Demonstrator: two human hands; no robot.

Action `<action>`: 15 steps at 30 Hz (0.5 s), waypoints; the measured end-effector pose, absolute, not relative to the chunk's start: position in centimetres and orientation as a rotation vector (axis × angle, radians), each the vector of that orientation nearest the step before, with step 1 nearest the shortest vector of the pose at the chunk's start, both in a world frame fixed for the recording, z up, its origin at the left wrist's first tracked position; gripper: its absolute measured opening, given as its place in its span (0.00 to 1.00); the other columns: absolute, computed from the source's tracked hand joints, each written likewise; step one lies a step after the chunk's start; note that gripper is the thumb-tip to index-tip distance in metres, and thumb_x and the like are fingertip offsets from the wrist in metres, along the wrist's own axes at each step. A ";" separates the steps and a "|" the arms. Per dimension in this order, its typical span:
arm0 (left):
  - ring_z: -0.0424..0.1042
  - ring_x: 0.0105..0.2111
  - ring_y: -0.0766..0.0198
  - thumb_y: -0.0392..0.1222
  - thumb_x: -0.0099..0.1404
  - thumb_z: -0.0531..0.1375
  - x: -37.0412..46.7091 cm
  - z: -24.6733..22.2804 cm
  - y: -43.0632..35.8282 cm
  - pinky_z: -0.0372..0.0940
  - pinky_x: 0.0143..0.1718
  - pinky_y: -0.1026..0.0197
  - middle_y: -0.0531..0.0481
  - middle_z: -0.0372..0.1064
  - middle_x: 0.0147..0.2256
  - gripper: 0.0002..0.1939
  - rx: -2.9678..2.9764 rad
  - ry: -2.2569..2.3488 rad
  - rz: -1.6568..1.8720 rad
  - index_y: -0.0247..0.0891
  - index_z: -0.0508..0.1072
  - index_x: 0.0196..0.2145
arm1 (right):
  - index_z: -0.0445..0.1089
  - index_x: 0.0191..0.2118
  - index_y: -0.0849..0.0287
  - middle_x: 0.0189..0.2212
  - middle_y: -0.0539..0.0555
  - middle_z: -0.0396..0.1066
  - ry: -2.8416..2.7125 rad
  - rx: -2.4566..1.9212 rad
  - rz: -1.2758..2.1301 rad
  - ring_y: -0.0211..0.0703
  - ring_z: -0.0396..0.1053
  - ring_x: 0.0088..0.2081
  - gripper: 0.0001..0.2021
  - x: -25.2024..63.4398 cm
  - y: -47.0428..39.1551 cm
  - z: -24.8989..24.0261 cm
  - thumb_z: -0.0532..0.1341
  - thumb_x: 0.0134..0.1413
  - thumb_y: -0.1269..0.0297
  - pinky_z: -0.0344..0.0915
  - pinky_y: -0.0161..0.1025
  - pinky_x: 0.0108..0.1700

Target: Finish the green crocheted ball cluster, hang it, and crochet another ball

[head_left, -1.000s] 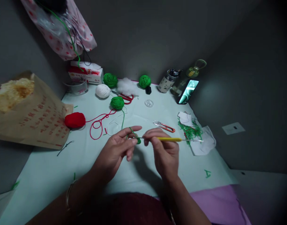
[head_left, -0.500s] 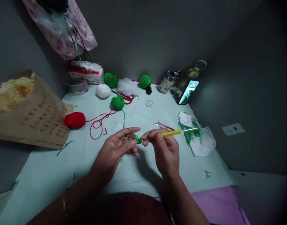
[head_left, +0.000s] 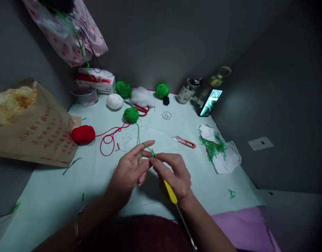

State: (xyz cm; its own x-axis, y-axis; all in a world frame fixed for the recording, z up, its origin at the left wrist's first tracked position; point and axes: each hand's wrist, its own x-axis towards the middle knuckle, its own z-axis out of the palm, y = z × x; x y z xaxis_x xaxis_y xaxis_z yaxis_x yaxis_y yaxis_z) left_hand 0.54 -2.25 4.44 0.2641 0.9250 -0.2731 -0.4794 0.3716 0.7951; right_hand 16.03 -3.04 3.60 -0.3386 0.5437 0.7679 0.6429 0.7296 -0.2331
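Note:
My left hand (head_left: 125, 175) pinches a tiny green crochet piece (head_left: 152, 155) between thumb and fingers, its index finger stretched out with green yarn (head_left: 138, 134) running over it. That strand leads back to a green yarn ball (head_left: 131, 115). My right hand (head_left: 176, 173) is closed around a yellow-handled crochet hook (head_left: 170, 191), whose metal shaft points down toward me. Its thumb and index fingertips meet the green piece beside the left fingertips. The hook's other end is hidden by the right hand.
Orange thread snips (head_left: 184, 141) lie beyond my right hand, with green yarn scraps (head_left: 212, 146) farther right. Red yarn (head_left: 83, 134) and a paper bag (head_left: 50, 129) are at left. Red-handled scissors (head_left: 143, 110), a white yarn ball (head_left: 115, 101) and a phone (head_left: 211, 103) stand farther back.
My right hand has turned, swinging the crochet hook from pointing right to pointing down toward me. Its fingertips have come onto the green piece, close against my left hand.

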 end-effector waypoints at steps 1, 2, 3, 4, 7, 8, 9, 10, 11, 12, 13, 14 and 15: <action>0.49 0.15 0.80 0.42 0.60 0.69 0.5 4.4 -2.1 0.46 0.14 0.72 0.57 0.64 0.29 0.27 0.595 0.770 1.008 0.39 0.72 0.56 | 0.73 0.52 0.56 0.42 0.59 0.77 -2.030 -0.899 -0.166 0.46 0.75 0.43 0.17 16.1 -3.0 3.6 0.61 0.60 0.77 0.75 0.43 0.41; 0.46 0.14 0.80 0.43 0.60 0.69 0.4 4.5 -2.0 0.44 0.14 0.72 0.59 0.61 0.25 0.27 0.540 0.721 0.971 0.38 0.73 0.56 | 0.73 0.53 0.55 0.43 0.59 0.77 -2.034 -0.901 -0.177 0.46 0.75 0.44 0.18 16.1 -3.1 3.6 0.62 0.60 0.77 0.75 0.43 0.42; 0.44 0.14 0.80 0.42 0.60 0.69 0.2 4.5 -1.8 0.43 0.14 0.73 0.61 0.58 0.22 0.26 0.491 0.683 0.934 0.36 0.73 0.55 | 0.73 0.54 0.53 0.43 0.58 0.77 -2.031 -0.901 -0.167 0.46 0.75 0.45 0.19 16.2 -3.1 3.7 0.63 0.59 0.77 0.75 0.43 0.42; 0.41 0.15 0.79 0.41 0.60 0.69 0.0 4.6 -1.6 0.42 0.14 0.73 0.63 0.54 0.20 0.25 0.450 0.656 0.912 0.35 0.74 0.55 | 0.73 0.54 0.52 0.44 0.57 0.77 -2.016 -0.898 -0.119 0.46 0.75 0.45 0.20 16.2 -3.1 3.8 0.63 0.59 0.77 0.75 0.43 0.42; 0.39 0.15 0.79 0.36 0.60 0.68 -0.5 4.8 -1.1 0.42 0.14 0.74 0.64 0.50 0.18 0.20 0.409 0.648 0.949 0.33 0.77 0.50 | 0.76 0.50 0.51 0.40 0.54 0.77 -1.794 -0.925 0.269 0.44 0.74 0.41 0.16 16.4 -2.9 4.2 0.60 0.62 0.76 0.74 0.43 0.40; 0.40 0.15 0.80 0.34 0.60 0.68 -0.7 4.9 -1.0 0.42 0.14 0.74 0.63 0.51 0.19 0.18 0.419 0.661 0.978 0.33 0.78 0.49 | 0.76 0.47 0.51 0.37 0.53 0.76 -1.678 -0.932 0.422 0.43 0.74 0.39 0.14 16.4 -2.8 4.3 0.59 0.63 0.75 0.73 0.43 0.38; 0.41 0.15 0.80 0.34 0.59 0.68 -0.8 4.9 -1.0 0.42 0.14 0.74 0.63 0.53 0.20 0.17 0.440 0.677 1.000 0.34 0.78 0.48 | 0.77 0.45 0.52 0.35 0.53 0.75 -1.565 -0.929 0.557 0.42 0.72 0.36 0.13 16.3 -2.7 4.5 0.57 0.64 0.73 0.72 0.42 0.36; 0.43 0.15 0.81 0.34 0.59 0.68 -0.8 5.0 -1.0 0.42 0.14 0.73 0.62 0.56 0.21 0.17 0.471 0.692 1.013 0.35 0.79 0.47 | 0.77 0.42 0.52 0.32 0.52 0.74 -1.472 -0.917 0.664 0.41 0.71 0.33 0.11 16.2 -2.6 4.6 0.57 0.65 0.72 0.71 0.41 0.34; 0.45 0.14 0.82 0.35 0.59 0.69 -0.8 5.0 -1.1 0.41 0.14 0.73 0.60 0.60 0.24 0.18 0.505 0.708 1.016 0.37 0.78 0.48 | 0.77 0.41 0.53 0.32 0.52 0.73 -1.409 -0.900 0.737 0.40 0.70 0.32 0.10 16.1 -2.4 4.6 0.57 0.66 0.70 0.71 0.41 0.32; 0.47 0.14 0.83 0.36 0.59 0.69 -0.7 5.1 -1.2 0.42 0.14 0.73 0.58 0.63 0.27 0.19 0.543 0.723 1.015 0.39 0.78 0.49 | 0.77 0.40 0.53 0.32 0.52 0.74 -1.383 -0.890 0.790 0.40 0.70 0.32 0.10 15.9 -2.3 4.7 0.58 0.66 0.68 0.71 0.40 0.32; 0.49 0.14 0.83 0.37 0.59 0.70 -0.6 5.0 -1.4 0.42 0.14 0.72 0.57 0.65 0.30 0.20 0.582 0.739 1.009 0.41 0.78 0.50 | 0.77 0.39 0.53 0.33 0.52 0.75 -1.386 -0.891 0.821 0.41 0.71 0.33 0.09 15.7 -2.2 4.7 0.58 0.66 0.68 0.71 0.40 0.33; 0.50 0.15 0.83 0.38 0.59 0.70 -0.4 5.0 -1.5 0.44 0.14 0.72 0.56 0.66 0.32 0.21 0.621 0.756 1.005 0.42 0.77 0.50 | 0.77 0.40 0.53 0.35 0.53 0.76 -1.407 -0.903 0.828 0.41 0.72 0.35 0.09 15.6 -2.1 4.7 0.59 0.65 0.69 0.72 0.41 0.34; 0.52 0.15 0.82 0.39 0.59 0.70 -0.2 4.9 -1.7 0.46 0.15 0.72 0.55 0.66 0.33 0.21 0.655 0.773 1.005 0.42 0.77 0.51 | 0.77 0.40 0.53 0.36 0.53 0.77 -1.437 -0.919 0.806 0.42 0.73 0.37 0.09 15.5 -2.1 4.6 0.59 0.65 0.70 0.73 0.42 0.36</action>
State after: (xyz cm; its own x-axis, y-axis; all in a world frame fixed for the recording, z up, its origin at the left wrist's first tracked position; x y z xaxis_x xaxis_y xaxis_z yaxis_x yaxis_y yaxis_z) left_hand -0.23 -1.67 4.95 0.3233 0.9101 -0.2593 -0.4840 0.3945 0.7811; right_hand 15.46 -2.11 4.65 0.0004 0.8924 0.4513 0.0802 0.4498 -0.8895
